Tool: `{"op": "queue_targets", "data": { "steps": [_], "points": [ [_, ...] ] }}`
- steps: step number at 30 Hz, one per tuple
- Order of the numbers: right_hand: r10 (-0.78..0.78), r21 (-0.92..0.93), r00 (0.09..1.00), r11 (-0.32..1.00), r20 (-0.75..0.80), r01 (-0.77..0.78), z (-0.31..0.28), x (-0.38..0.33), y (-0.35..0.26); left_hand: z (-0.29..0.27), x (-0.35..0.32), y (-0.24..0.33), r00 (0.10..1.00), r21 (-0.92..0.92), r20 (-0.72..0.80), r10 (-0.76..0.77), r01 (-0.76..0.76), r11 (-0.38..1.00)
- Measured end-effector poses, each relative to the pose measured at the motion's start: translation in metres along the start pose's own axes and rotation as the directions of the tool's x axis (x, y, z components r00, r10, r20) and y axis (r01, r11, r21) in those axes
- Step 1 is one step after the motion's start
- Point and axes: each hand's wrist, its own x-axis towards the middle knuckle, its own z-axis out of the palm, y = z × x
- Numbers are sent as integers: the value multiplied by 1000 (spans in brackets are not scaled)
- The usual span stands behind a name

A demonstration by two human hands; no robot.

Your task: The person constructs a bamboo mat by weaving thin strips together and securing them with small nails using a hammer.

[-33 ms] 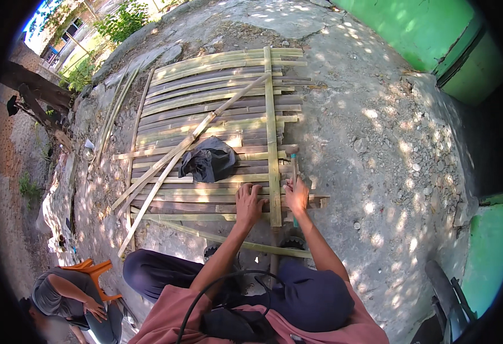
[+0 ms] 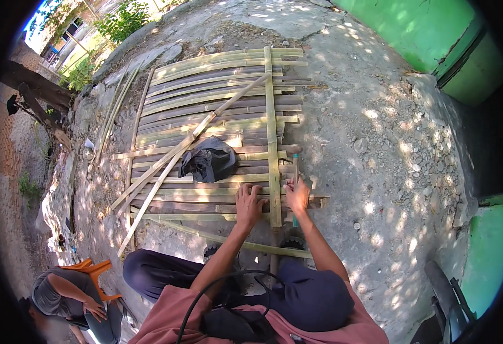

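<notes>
A panel of split bamboo slats (image 2: 217,109) lies on the ground before me, with an upright bamboo strip (image 2: 271,129) crossing near its right end. My left hand (image 2: 249,205) rests on the nearer slats just left of that strip, fingers bent and apart, holding nothing I can see. To the strip's right, my right hand (image 2: 297,195) is closed round a slim stick-like tool (image 2: 295,166) with turquoise at both ends. Its exact kind is unclear, and the grip hides its middle. A crumpled black plastic bag (image 2: 208,159) sits on the slats beyond my left hand.
Loose bamboo strips (image 2: 165,163) lie slantwise over the panel's left side. Another strip (image 2: 234,243) lies close to my feet. At lower left a person (image 2: 71,298) sits by an orange chair (image 2: 94,272). A green wall (image 2: 400,28) stands right, and rubble (image 2: 372,146) covers the ground nearby.
The tool in my right hand has tilted very slightly to the right. My left hand and the bamboo panel stay in place.
</notes>
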Motion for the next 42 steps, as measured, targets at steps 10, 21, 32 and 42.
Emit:
{"op": "queue_targets", "data": {
  "steps": [10, 21, 32, 42],
  "points": [
    [140, 121, 990, 983, -25, -136, 2, 12, -9, 0, 3, -1, 999, 27, -49, 19, -17, 999],
    [63, 353, 997, 935, -46, -43, -30, 1, 21, 4, 7, 12, 997, -31, -60, 41, -43, 999],
    [220, 355, 975, 909, 33, -217, -130, -130, -12, 2, -12, -6, 984, -181, -176, 2, -34, 983],
    [317, 293, 947, 912, -54, -289, -117, -215, 35, 1, -32, 10, 989, -141, -123, 82, -99, 985]
  ]
}}
